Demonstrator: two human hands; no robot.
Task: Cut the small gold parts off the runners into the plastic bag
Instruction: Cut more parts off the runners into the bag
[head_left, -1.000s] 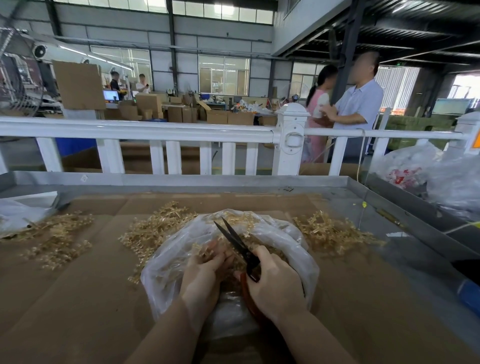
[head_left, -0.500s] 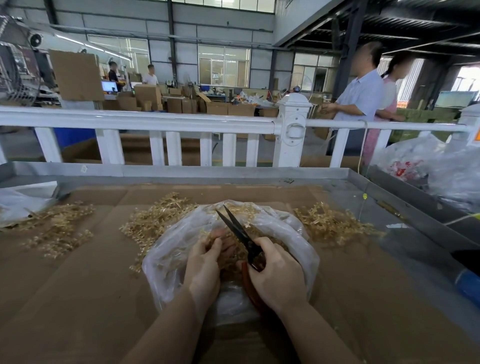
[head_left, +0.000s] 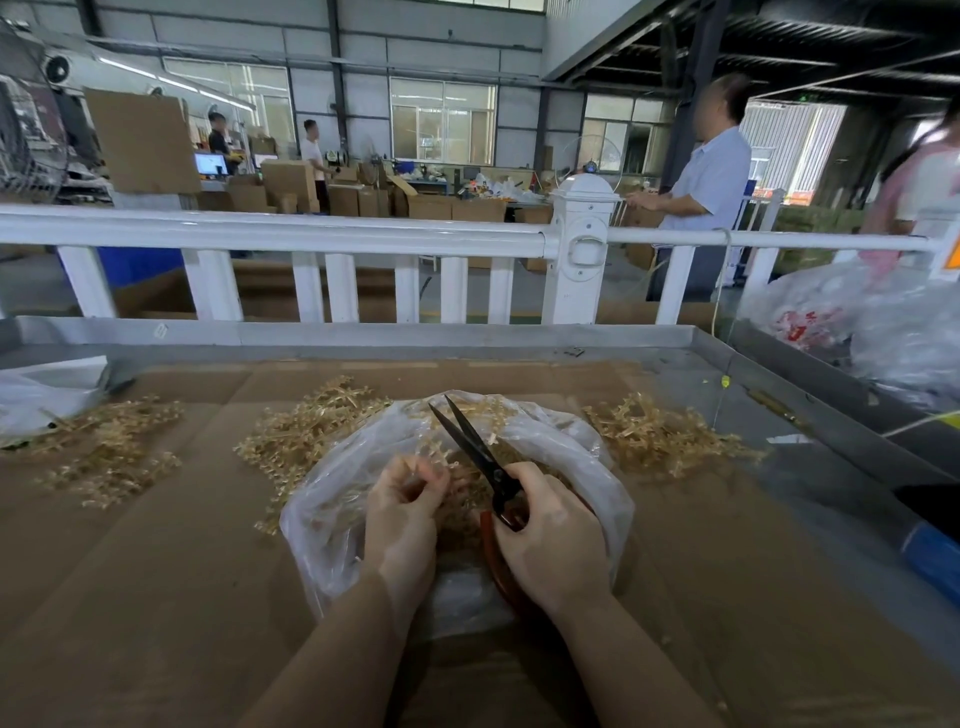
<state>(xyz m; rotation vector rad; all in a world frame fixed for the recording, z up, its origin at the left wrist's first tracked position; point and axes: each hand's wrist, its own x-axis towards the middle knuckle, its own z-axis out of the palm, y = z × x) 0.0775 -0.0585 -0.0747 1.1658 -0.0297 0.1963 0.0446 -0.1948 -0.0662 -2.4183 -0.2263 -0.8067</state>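
A clear plastic bag (head_left: 332, 499) lies open on the cardboard-covered table (head_left: 156, 597), partly filled with small gold parts. Over its mouth, my left hand (head_left: 402, 519) pinches a gold runner piece (head_left: 415, 467) between curled fingers. My right hand (head_left: 550, 540) grips black scissors (head_left: 472, 447) by their red handles; the blades are slightly apart and point up and away, just right of the runner piece. Piles of gold runners lie behind the bag at the left (head_left: 306, 436) and the right (head_left: 660, 436).
Another heap of gold runners (head_left: 109, 447) sits far left beside a white bag (head_left: 36, 395). The table has a grey metal rim (head_left: 363, 335); a white fence (head_left: 311, 234) runs behind it. Full plastic bags (head_left: 857, 322) stand at right. People stand beyond the fence.
My left hand has drawn its fingers in round the runner piece. The scissors stay slightly apart over the bag. The people behind the fence have walked to the right.
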